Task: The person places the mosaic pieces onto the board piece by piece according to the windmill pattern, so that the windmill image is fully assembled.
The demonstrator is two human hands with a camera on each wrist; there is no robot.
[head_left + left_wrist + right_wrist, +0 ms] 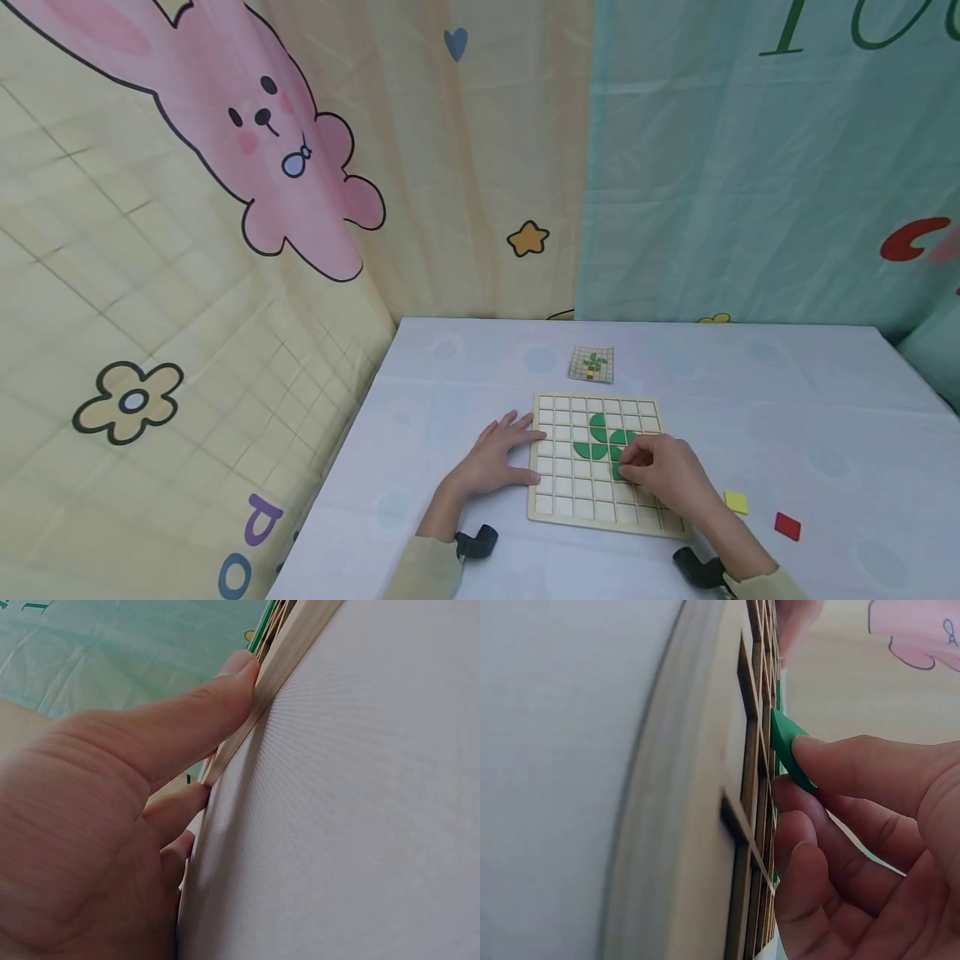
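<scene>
A pale wooden grid board (555, 507) lies flat on the table, with several green rounded pieces (590, 451) in its middle cells. At the board's left edge rests my left hand (491, 458), its fingers spread; the left wrist view has its thumb (202, 712) against the wooden side. My right hand (669, 477) is over the board's right half. Between thumb and fingers it pinches a thin green piece (787, 742), tilted up with its edge at the grid. Whether that edge sits in a cell, I cannot tell.
Behind the board lies a small printed card (592, 365) with a green figure on a grid. A yellow tile (736, 502) and a red tile (787, 526) lie on the white tablecloth (847, 433) to the right. Patterned curtains (487, 167) hang behind the table.
</scene>
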